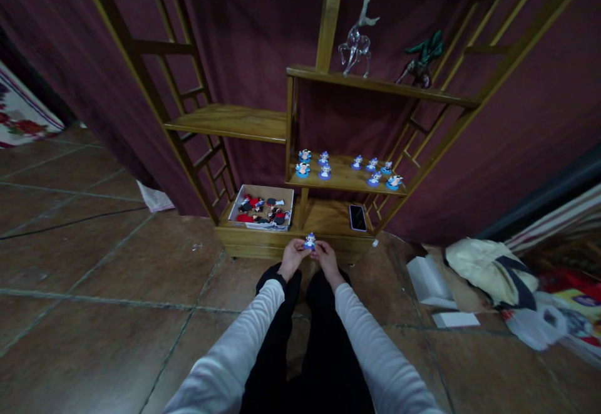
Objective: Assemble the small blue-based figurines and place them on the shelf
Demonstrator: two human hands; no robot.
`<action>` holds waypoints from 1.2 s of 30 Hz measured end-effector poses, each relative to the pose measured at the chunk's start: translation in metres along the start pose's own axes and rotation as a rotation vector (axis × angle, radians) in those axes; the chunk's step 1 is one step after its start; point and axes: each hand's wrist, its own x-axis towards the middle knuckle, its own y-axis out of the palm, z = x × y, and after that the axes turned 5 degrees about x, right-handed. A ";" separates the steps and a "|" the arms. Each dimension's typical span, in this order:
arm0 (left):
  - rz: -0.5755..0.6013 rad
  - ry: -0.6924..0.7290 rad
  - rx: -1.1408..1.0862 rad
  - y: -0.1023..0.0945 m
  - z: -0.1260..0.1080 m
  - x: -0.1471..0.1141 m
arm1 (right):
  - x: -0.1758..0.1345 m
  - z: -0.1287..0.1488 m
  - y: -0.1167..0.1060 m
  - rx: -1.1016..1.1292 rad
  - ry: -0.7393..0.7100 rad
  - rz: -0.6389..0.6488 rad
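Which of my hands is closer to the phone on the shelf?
Right. Your right hand is in front of the phone, to its left; your left hand is farther left, also in front.

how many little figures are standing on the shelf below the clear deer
9 figures: back row, two left and three right; front row, two left and two right. Others could be hidden behind these.

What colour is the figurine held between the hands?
The figurine is blue-purple and white, seen best in the head view.
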 end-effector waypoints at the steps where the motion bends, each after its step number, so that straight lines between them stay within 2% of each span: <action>1: -0.003 -0.002 -0.001 0.000 0.000 0.000 | 0.000 0.000 0.000 0.001 0.003 -0.007; 9: 0.033 -0.008 0.014 -0.003 0.002 0.001 | 0.001 0.005 0.001 -0.033 0.003 0.020; 17: 0.043 -0.029 -0.013 -0.003 -0.003 0.001 | -0.002 0.012 0.004 0.048 0.002 0.014; 23: 0.116 -0.057 0.028 -0.004 -0.007 0.001 | 0.002 0.011 0.003 0.072 0.010 -0.020; 29: 0.163 -0.087 0.075 -0.005 -0.009 0.004 | 0.004 0.011 -0.001 0.080 0.015 0.012; 36: 0.178 -0.086 0.101 -0.002 -0.009 0.006 | 0.005 0.014 -0.002 0.068 -0.002 0.002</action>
